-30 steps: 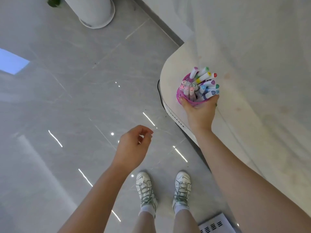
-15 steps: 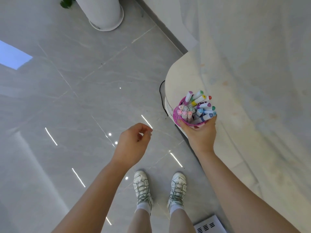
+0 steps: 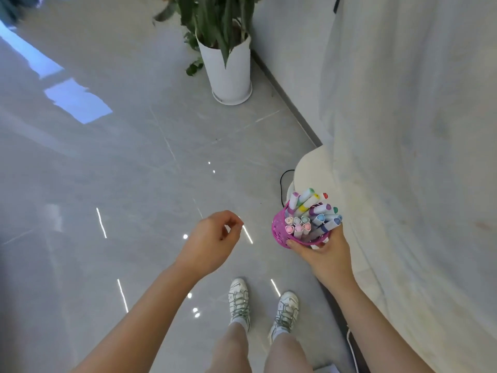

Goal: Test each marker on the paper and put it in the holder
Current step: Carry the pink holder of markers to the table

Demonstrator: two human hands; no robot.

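Head view: the right hand (image 3: 328, 258) grips the pink perforated holder (image 3: 279, 232) from below. Its thumb is curled round the near wall and the fingers wrap the far side. The holder is held in the air, just beside the rounded corner of the white table (image 3: 312, 168), and it does not rest on the table. It is full of markers (image 3: 314, 211).

The markers all stand with their coloured caps upward. The near cluster is almost upright, and the far ones lean up and away toward the right. Their long axes therefore point out of the holder's mouth, toward the camera and a little to the right.

The left hand (image 3: 209, 238) holds nothing. Its fingers are loosely curled, with the thumb close to the fingertips. It hangs over the floor at about the same height as the holder, to the left of it and apart from it. It is the free hand and the nearer one to the caps.

I judge that testing has not begun. To draw a marker, the left hand must travel to the right and pull along the marker's axis. A white sheet (image 3: 403, 130) covers the table, and I cannot tell whether it is the paper.
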